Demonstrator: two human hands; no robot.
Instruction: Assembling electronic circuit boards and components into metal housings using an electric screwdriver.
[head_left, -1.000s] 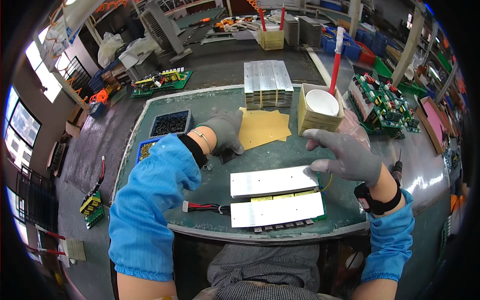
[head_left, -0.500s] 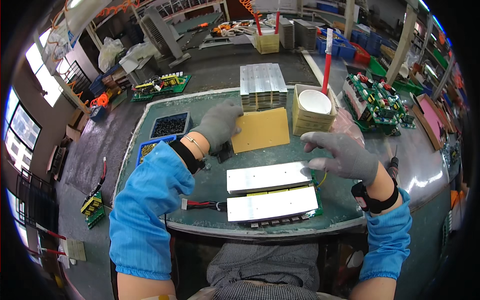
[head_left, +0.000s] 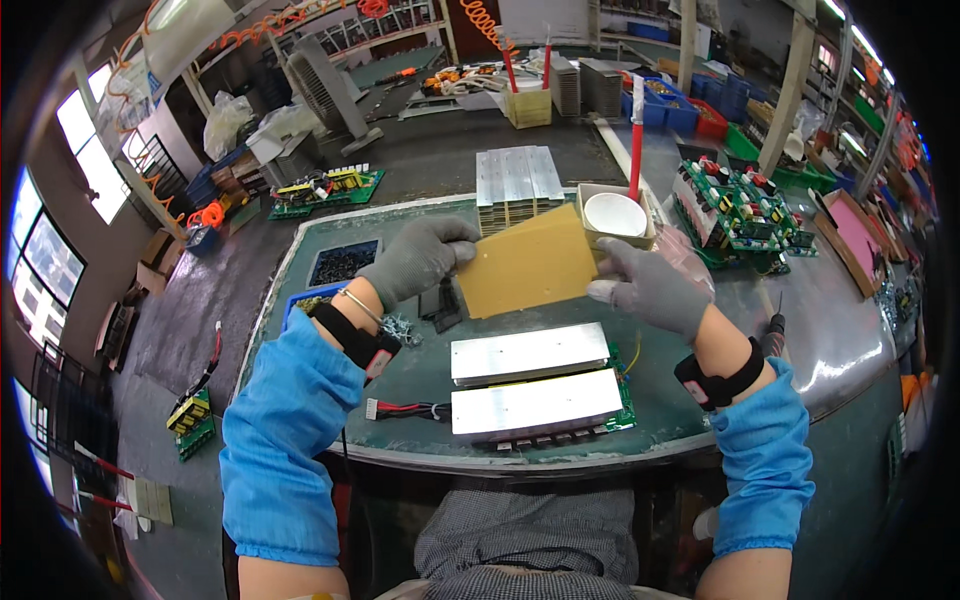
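A yellow-tan rectangular sheet (head_left: 528, 268) with small holes is raised above the bench, tilted. A second edge shows along its top, so there seem to be at least two sheets together. My gloved left hand (head_left: 422, 260) pinches the upper left corner. My gloved right hand (head_left: 658, 290) is closed on the right edge, thumb in front. Below lies a green circuit board (head_left: 626, 395) with two bright flat metal plates, the upper plate (head_left: 530, 352) and the lower plate (head_left: 535, 402). Red and black wires (head_left: 410, 409) with a white connector leave its left side.
Behind the sheet stands a stack of metal plates (head_left: 518, 175), beside a box with a white cup (head_left: 614, 214) and a red-handled brush (head_left: 637, 150). Bins of black parts (head_left: 343, 262) and brass-coloured screws (head_left: 310, 300) sit left. A power screwdriver (head_left: 775, 330) lies right.
The sheet has come up off the bench and toward me. My right hand has moved from above the metal plates to the sheet's right edge and closed on it.
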